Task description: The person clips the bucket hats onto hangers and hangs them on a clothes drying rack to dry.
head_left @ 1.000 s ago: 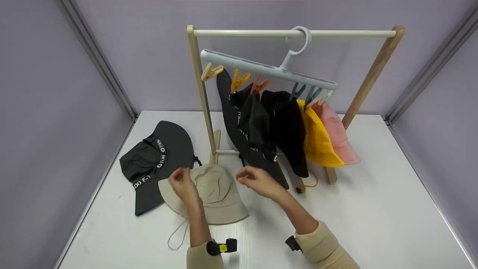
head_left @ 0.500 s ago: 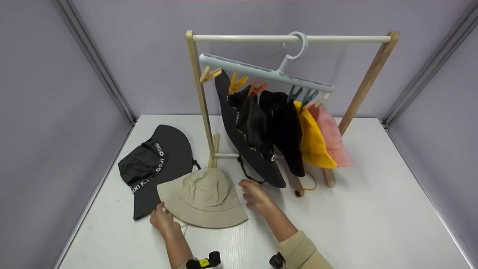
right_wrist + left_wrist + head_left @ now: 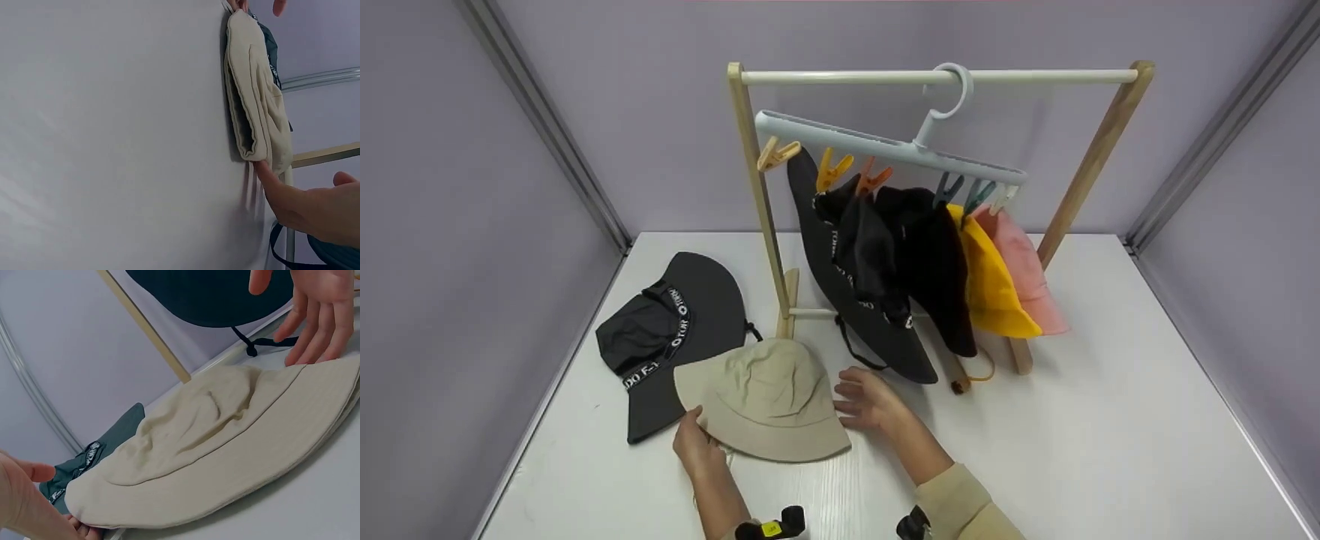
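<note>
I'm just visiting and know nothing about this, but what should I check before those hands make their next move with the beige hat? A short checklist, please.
1. Left hand at the beige hat: ok, its fingers are at the edge.
2. Right hand gripping the hat: not ok; it touches the edge, but its thumb stands apart.
3. Beige hat clear of the dark hat on the table: cannot tell; they overlap in the head view, but contact is unclear.
4. Hanger hooked over the rail: ok.
5. Hanger level: not ok, it tilts.
</note>
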A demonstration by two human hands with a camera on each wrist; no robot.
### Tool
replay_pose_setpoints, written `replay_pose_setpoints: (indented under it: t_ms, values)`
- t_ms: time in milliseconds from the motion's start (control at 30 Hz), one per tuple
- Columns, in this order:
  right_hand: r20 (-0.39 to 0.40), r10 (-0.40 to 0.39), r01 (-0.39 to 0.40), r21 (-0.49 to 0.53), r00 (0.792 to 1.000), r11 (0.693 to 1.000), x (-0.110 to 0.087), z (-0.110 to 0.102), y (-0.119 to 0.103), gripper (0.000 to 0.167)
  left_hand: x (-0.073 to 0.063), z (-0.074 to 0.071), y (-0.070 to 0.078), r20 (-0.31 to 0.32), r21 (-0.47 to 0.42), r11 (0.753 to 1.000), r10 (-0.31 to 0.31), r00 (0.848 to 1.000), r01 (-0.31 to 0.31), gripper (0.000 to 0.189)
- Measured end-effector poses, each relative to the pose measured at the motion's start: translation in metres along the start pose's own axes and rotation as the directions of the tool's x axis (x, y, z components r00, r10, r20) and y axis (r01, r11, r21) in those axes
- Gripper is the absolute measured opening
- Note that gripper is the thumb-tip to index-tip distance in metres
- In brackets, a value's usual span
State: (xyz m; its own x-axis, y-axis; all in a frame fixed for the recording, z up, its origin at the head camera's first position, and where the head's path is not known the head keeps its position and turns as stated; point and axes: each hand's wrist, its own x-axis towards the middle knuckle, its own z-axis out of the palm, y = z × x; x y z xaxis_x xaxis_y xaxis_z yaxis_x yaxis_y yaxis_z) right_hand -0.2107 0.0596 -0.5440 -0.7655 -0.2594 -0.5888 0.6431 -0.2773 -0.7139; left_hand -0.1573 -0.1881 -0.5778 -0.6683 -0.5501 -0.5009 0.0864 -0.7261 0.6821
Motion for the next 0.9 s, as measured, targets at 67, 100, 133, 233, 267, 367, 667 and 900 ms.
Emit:
replay_pose_setpoints:
  t_ms: [67, 100, 133, 233, 267, 367, 667, 900]
  values:
    - [-0.003, 0.013, -0.013, 0.003, 1.000, 1.000, -0.003, 0.003, 0.001, 0.056, 0.003, -0.001, -0.004, 0.034, -0.057, 0.998, -0.018, 0.999, 0.020, 0.053]
    - [0.002, 0.015, -0.015, 0.004, 1.000, 1.000, -0.004, 0.004, 0.001, 0.055, 0.003, -0.001, -0.005, 0.048, -0.070, 0.997, -0.018, 0.999, 0.021, 0.056]
    - [0.000, 0.022, -0.022, 0.007, 1.000, 1.000, -0.005, 0.006, 0.002, 0.053, 0.002, -0.001, -0.005, 0.056, -0.063, 0.998, -0.013, 0.998, 0.016, 0.058]
    - [0.009, 0.036, -0.036, 0.012, 0.999, 0.999, -0.008, 0.009, 0.002, 0.049, -0.009, 0.001, -0.005, 0.055, 0.028, 1.000, -0.002, 0.998, 0.000, 0.057]
    - [0.021, 0.035, -0.035, 0.013, 0.999, 0.999, -0.008, 0.010, 0.002, 0.047, -0.013, 0.002, -0.005, 0.056, 0.059, 0.998, 0.005, 0.998, -0.008, 0.055]
    - [0.052, 0.045, -0.047, 0.035, 0.998, 0.998, -0.011, 0.012, 0.001, 0.038, -0.025, 0.007, -0.004, 0.079, 0.101, 0.995, 0.005, 0.997, -0.013, 0.049]
    - [0.239, -0.013, 0.016, -0.010, 0.971, 1.000, -0.026, 0.029, 0.004, 0.031, -0.045, 0.027, -0.008, 0.137, 0.091, 0.993, -0.090, 0.987, 0.078, 0.048]
    - [0.258, -0.238, 0.294, -0.209, 0.936, 0.933, -0.037, 0.039, 0.008, 0.071, -0.052, 0.036, -0.013, 0.137, 0.059, 0.994, -0.101, 0.985, 0.094, 0.047]
